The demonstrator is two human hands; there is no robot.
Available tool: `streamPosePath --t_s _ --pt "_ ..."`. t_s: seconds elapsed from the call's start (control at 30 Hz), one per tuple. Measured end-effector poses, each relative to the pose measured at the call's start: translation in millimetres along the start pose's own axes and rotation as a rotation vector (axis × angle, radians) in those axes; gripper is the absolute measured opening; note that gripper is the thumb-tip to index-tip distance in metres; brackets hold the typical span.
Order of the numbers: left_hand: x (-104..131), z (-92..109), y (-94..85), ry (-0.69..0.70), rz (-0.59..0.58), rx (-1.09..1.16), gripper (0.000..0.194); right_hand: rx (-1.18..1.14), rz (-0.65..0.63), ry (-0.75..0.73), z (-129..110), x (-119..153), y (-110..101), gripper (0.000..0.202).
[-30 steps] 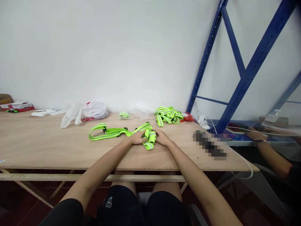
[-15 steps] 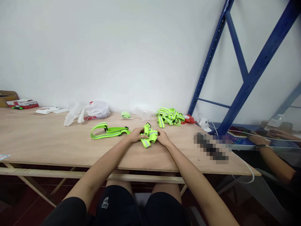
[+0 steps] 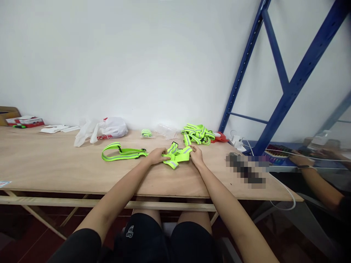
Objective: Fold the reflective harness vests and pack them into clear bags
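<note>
The person's left hand [image 3: 157, 156] is pinching the bunched part of a fluorescent yellow-green fabric strap with grey stripes and black buckles [image 3: 179, 157], while the right hand [image 3: 196, 155] is grasping its right end. The strap is lying along the pale wooden tabletop [image 3: 82, 171], its long axis running left to right, its loop pointing left. They are apparently spreading the folds; the next move probably calls for keeping both grips.

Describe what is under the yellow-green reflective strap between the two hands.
Light brown wooden table shows around the yellow-green reflective strap, between left hand and right hand. Whatever lies directly beneath its folds is covered.
</note>
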State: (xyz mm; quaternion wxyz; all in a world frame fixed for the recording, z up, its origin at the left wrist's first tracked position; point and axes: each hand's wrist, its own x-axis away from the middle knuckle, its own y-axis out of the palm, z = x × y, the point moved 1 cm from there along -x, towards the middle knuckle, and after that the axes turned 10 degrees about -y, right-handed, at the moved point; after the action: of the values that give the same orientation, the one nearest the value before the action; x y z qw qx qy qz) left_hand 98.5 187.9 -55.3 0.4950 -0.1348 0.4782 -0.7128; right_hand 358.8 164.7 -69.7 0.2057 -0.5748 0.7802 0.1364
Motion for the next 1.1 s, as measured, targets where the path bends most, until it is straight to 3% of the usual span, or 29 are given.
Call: streamPosePath --t_s 0.13,0.37,0.63,0.9,1.03,1.1 --pt "1 2 -3.3 0.014 0.024 0.014 0.042 -0.036 0.049 0.042 1 -2 -5 0.031" --pt "6 9 -7.5 -0.026 0.098 0.197 0.037 -0.218 -0.006 0.152 -7 -3 1 0.040" --pt "5 13 -4.7 -0.172 -0.013 0.712 0.050 -0.517 -0.112 0.295 -21 -1 -8 0.055" --pt "8 13 -14.8 -0.375 -0.139 0.841 0.067 -0.447 -0.062 0.253 -16 -4 -11 0.058" --pt "12 10 -18.4 -0.311 -0.324 0.902 0.061 -0.379 -0.033 0.228 -11 -6 -13 0.043" --pt "12 7 -19.4 -0.257 -0.330 0.859 0.055 -0.339 -0.018 0.210 -9 -8 -13 0.035"
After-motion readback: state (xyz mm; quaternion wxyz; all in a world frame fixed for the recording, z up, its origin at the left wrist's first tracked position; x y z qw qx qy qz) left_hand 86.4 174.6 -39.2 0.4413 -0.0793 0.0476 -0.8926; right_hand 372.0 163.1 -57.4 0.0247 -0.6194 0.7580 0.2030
